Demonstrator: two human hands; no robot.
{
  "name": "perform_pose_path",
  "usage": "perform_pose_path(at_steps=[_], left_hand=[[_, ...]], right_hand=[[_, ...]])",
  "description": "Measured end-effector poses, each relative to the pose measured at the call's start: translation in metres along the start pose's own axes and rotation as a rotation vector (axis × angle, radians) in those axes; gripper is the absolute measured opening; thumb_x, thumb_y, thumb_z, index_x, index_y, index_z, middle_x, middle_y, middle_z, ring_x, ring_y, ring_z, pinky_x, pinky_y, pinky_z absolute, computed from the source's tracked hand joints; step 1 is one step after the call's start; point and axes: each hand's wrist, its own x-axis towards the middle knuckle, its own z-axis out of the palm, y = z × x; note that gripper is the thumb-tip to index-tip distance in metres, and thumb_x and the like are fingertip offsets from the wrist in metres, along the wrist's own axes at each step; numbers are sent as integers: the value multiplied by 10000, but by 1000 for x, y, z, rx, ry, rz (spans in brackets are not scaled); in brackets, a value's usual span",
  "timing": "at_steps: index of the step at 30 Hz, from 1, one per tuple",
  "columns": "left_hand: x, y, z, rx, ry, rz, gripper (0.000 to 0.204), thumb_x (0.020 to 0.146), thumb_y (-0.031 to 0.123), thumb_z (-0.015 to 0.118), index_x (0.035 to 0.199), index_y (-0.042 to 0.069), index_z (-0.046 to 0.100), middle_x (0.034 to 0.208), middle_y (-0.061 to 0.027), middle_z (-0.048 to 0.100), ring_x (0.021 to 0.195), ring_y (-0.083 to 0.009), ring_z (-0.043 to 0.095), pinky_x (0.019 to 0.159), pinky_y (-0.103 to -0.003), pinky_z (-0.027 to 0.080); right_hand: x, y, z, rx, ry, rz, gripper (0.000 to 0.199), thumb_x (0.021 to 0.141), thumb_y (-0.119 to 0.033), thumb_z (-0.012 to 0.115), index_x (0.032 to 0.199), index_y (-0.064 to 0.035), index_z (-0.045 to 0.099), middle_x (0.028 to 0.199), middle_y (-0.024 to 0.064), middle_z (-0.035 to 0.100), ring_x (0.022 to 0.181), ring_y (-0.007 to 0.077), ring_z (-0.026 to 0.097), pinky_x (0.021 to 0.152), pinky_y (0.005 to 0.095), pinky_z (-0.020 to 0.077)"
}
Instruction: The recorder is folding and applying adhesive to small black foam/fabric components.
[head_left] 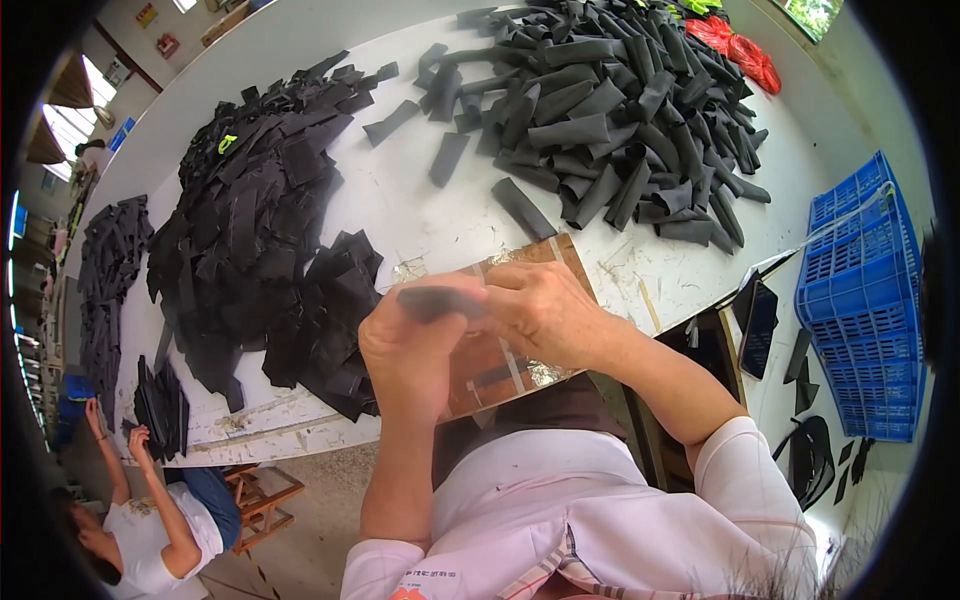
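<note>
Above a brown board [560,262] with strips of clear tape, both hands meet on a dark fabric piece [438,300], which is blurred. My left hand [405,350] is closed around it. The bent fingers of my right hand [550,310] press together at its right end; what they grip there is partly hidden. A dark strip [500,374] lies on the board beneath my hands. Just beyond the board a rolled black tube [523,209] rests on the white table [420,205].
Flat black pieces [255,215] form a heap at the left, and black tubes [610,110] are piled at the far right. A red plastic bag [735,52] sits behind them. Blue crates [865,310] stand at the right. Another person [150,520] works at the lower left beside a wooden stool [262,505].
</note>
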Motion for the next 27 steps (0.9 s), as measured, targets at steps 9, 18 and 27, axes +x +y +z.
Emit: perform_pose_path(at_steps=[9,18,27], left_hand=[[10,4,13,406,-94,-170,123,724,27,630,824,-27,581,710,-50,589,636,-85,528,592,-226,433],[0,11,14,28,68,84,172,841,134,534,941,-5,530,866,-155,596,805,-198,567,762,-331,455],[-8,9,-4,-179,163,68,124,834,101,530,890,-5,563,865,-113,602,820,-186,554,807,-325,415]], right_hand=[[-12,15,26,213,117,17,140,760,-171,573,753,-34,545,699,96,548,638,297,534,523,382,420],[-2,1,4,129,69,44,182,753,-199,581,830,-36,558,686,95,533,629,291,529,518,382,407],[-3,5,19,77,44,13,229,715,-208,627,636,-43,489,577,76,488,565,255,517,472,364,389]])
